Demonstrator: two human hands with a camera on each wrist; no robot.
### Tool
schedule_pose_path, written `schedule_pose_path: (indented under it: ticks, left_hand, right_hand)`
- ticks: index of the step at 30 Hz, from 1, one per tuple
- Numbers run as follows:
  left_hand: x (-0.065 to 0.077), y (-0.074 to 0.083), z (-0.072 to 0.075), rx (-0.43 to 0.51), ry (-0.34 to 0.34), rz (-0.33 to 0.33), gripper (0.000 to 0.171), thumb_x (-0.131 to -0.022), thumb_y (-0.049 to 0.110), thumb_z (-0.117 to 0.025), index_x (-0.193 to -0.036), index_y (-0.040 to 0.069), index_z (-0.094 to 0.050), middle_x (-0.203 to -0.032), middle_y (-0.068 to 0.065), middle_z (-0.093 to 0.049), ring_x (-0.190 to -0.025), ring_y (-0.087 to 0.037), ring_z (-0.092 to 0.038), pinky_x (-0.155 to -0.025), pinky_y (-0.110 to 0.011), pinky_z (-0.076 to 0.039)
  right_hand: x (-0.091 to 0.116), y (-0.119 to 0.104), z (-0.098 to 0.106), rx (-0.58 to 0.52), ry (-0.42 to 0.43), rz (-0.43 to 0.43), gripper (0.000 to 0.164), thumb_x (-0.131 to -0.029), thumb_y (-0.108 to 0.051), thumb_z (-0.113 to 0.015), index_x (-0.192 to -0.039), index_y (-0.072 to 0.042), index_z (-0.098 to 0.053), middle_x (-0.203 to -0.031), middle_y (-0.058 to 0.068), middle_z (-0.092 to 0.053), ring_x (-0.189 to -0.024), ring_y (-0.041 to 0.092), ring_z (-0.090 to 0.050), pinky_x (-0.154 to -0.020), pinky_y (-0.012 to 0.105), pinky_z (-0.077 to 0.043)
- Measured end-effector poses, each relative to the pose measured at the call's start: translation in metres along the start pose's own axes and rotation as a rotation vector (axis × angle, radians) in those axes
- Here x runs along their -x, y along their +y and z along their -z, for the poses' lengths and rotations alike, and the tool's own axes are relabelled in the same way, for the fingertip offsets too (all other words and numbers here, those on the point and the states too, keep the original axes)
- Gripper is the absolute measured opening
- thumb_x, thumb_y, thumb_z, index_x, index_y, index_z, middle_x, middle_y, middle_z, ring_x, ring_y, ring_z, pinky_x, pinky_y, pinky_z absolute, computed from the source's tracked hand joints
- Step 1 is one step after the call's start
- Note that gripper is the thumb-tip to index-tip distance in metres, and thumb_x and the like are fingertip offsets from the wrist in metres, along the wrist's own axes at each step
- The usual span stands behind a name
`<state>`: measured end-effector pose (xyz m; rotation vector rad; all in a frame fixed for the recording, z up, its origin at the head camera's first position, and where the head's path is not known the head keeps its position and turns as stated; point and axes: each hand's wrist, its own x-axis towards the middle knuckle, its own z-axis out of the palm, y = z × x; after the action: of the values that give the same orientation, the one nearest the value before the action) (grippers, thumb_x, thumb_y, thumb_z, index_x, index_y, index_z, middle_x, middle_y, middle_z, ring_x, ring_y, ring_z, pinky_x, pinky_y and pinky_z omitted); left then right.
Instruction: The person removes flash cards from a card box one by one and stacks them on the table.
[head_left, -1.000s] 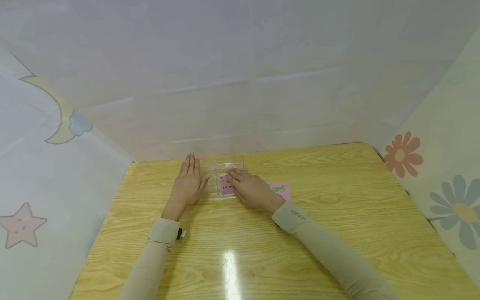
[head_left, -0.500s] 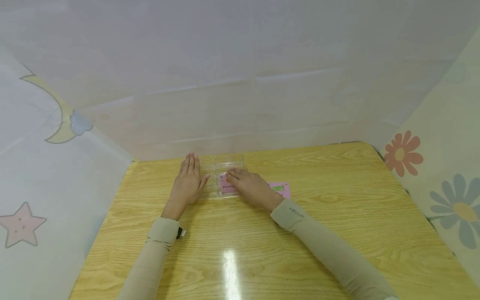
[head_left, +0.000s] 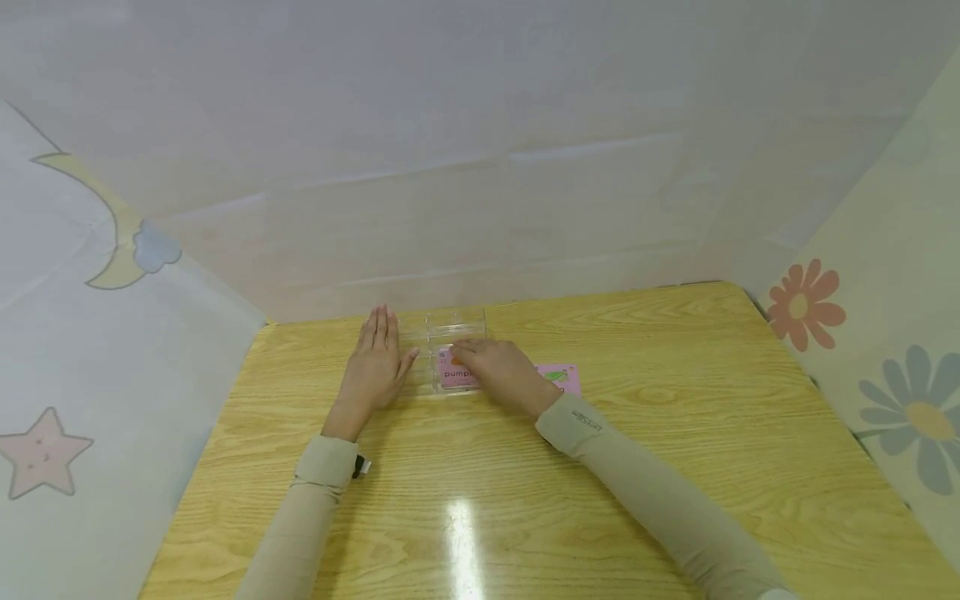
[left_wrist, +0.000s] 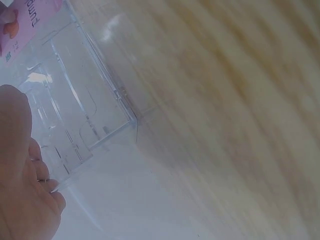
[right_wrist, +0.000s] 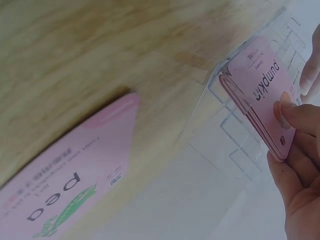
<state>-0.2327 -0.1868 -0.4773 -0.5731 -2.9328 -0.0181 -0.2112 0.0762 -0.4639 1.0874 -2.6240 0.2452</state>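
A clear plastic divided box (head_left: 459, 318) stands near the back edge of the table. My left hand (head_left: 371, 368) lies along its left side, fingers straight and thumb toward the box. In the right compartment sits a small stack of pink cards (right_wrist: 260, 112), the top one printed "pumpkin". My right hand (head_left: 504, 373) pinches this stack, thumb on the top card and fingers beneath, as the right wrist view shows. Part of the top card is covered by the hand. A pink "pea" card (right_wrist: 75, 170) with a green pod lies on the table right of the box.
The wooden table (head_left: 480, 467) carries a bright glare patch near its front. Behind the box rises a pale cloth wall (head_left: 480, 233). Patterned side panels stand at left and right, with a star (head_left: 47, 452) and flowers (head_left: 806, 306).
My right hand has shifted slightly, its fingers looking more bent, and a little more of the pumpkin card shows. The left hand and the box have hardly moved.
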Motion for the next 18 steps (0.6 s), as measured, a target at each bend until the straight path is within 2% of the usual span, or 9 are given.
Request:
schedule_pose_path:
  ticks: [8, 18]
  left_hand:
    - [0.0008, -0.0008, -0.0013, -0.003, 0.016, -0.007, 0.081, -0.114, 0.048, -0.032, -0.163, -0.013, -0.012, -0.173, -0.033, -0.008, -0.164, -0.045, -0.011, -0.135, -0.053, -0.017]
    - [0.0002, -0.0013, -0.0029, -0.018, 0.019, -0.012, 0.081, -0.114, 0.048, -0.032, -0.163, -0.014, -0.012, -0.173, -0.033, -0.007, -0.164, -0.045, -0.011, -0.135, -0.054, -0.017]
  right_hand:
    - [-0.003, 0.0026, -0.0046, -0.051, 0.069, -0.01, 0.028, -0.1, -0.006, -0.07, -0.128, -0.009, -0.075, -0.128, 0.008, -0.076, -0.112, 0.024, -0.078, -0.091, 0.033, -0.065]
    - [-0.0057, 0.006, -0.0076, -0.081, 0.082, -0.014, 0.025, -0.1, -0.005, -0.069, -0.123, -0.011, -0.077, -0.121, 0.005, -0.08, -0.097, 0.02, -0.081, -0.082, 0.031, -0.067]
